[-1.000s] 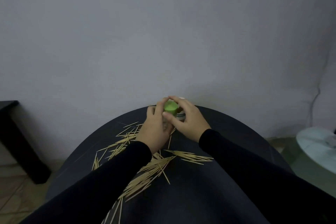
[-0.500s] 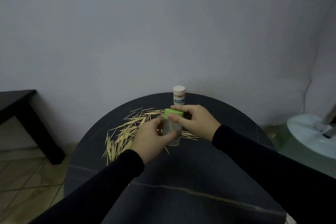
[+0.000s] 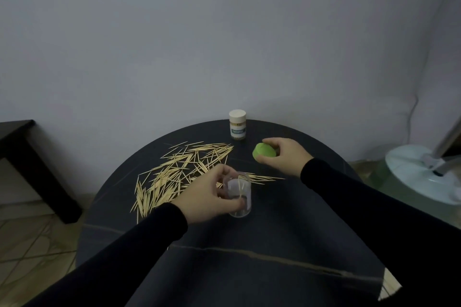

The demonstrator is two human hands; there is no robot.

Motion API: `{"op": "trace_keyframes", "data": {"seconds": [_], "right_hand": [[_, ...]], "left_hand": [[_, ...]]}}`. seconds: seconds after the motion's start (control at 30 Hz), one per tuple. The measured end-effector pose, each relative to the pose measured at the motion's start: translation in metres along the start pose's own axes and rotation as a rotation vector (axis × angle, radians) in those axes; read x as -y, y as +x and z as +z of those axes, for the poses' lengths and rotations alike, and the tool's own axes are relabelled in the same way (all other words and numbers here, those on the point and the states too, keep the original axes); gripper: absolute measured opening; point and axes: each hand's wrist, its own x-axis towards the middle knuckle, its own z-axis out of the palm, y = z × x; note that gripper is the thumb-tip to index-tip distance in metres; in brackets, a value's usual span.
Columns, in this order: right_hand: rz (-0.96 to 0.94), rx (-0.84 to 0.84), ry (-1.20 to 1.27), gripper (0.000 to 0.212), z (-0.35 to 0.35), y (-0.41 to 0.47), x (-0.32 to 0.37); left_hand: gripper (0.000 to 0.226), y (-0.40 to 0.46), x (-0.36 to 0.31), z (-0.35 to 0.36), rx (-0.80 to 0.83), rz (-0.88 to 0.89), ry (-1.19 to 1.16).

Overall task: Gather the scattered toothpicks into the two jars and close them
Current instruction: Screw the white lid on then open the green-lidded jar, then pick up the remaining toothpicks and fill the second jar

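Left hand (image 3: pixel 207 197) grips open clear jar (image 3: pixel 239 197) upright mid-table with one toothpick inside, right hand (image 3: pixel 282 156) pinches green lid (image 3: pixel 265 151) near closed white-capped jar (image 3: pixel 237 128) at far edge, loose toothpicks (image 3: pixel 179 174) spread left, bare dark table (image 3: pixel 249 269) near side.

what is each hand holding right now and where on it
The left hand grips the clear jar round its side wall; the right hand holds the green lid by its rim.
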Motion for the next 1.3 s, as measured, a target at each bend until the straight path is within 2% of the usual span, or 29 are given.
{"op": "trace_keyframes", "data": {"seconds": [0.2,0.43,0.57,0.63,0.7,0.8,0.87,1.03,1.13,1.3], "right_hand": [[0.026,0.061,-0.193,0.072,0.010,0.016,-0.010],[0.029,0.119,-0.255,0.073,0.029,0.027,-0.007],[-0.002,0.095,-0.292,0.076,0.030,0.023,-0.005],[-0.091,0.000,-0.344,0.069,0.026,0.014,0.000],[-0.198,-0.021,-0.415,0.051,0.021,0.006,0.009],[-0.149,0.097,-0.503,0.031,0.012,0.000,0.020],[-0.071,0.183,-0.602,0.033,0.010,0.001,0.023],[0.009,0.270,-0.710,0.047,0.015,0.005,0.020],[0.006,0.280,-0.690,0.038,0.015,0.007,0.019],[-0.026,0.311,-0.582,0.022,0.013,0.011,0.018]], "left_hand": [[0.050,0.002,0.006,0.013,0.005,0.035,0.035],[0.053,0.005,0.007,0.021,-0.018,0.093,0.032],[0.065,0.006,0.006,0.015,0.021,0.057,0.073],[0.074,0.007,0.003,0.005,0.071,0.028,0.149],[0.071,0.006,0.003,-0.009,0.083,0.015,0.278],[0.053,0.008,0.013,-0.028,0.027,0.019,0.572],[0.046,0.009,0.020,-0.034,0.007,0.017,0.734],[0.043,0.012,0.027,-0.023,-0.029,0.088,0.898],[0.037,0.018,0.033,-0.014,-0.089,0.154,0.969],[0.038,0.027,0.041,-0.006,-0.213,0.174,0.931]]}}
